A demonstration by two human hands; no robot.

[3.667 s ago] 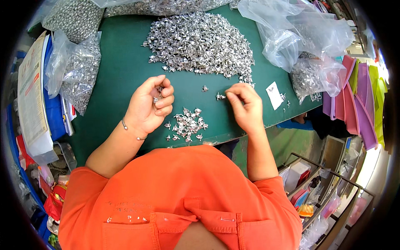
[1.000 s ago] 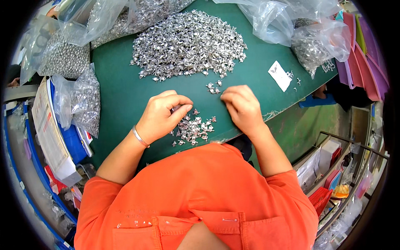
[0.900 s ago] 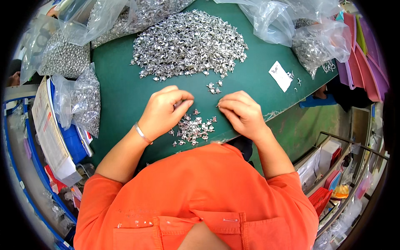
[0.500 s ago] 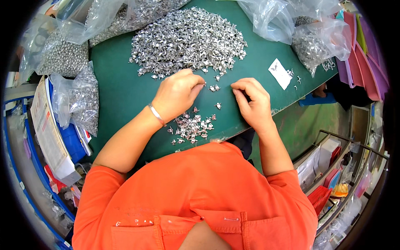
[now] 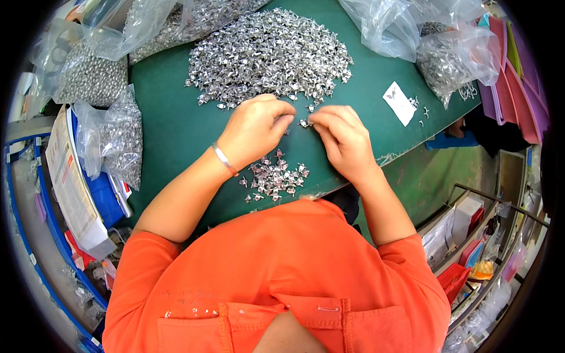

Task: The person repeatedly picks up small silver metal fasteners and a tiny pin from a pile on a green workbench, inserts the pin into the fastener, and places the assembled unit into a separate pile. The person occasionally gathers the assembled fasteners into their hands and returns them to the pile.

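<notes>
On the green table, a large heap of small silvery metal pieces (image 5: 271, 56) lies beyond my hands. My left hand (image 5: 254, 126) is closed, thumb and index finger pinched just below the heap's near edge. What it pinches is too small to make out. My right hand (image 5: 346, 141) faces it with the fingertips together at a small metal piece (image 5: 305, 123); whether it grips the piece or only touches it is hard to see. Nearer my body lies a smaller pile of similar pieces (image 5: 276, 177), below my left wrist, which wears a metal bracelet (image 5: 222, 155).
Clear plastic bags of metal parts stand at left (image 5: 120, 138) and at the far right (image 5: 444, 62). A white paper slip (image 5: 399, 104) lies right of my right hand. Papers and a blue folder (image 5: 97, 194) flank the table's left side; a cluttered rack (image 5: 465, 241) stands at lower right.
My right hand has moved left to the small pieces, close to my left hand. A single piece that lay between the hands and the small pile no longer shows there.
</notes>
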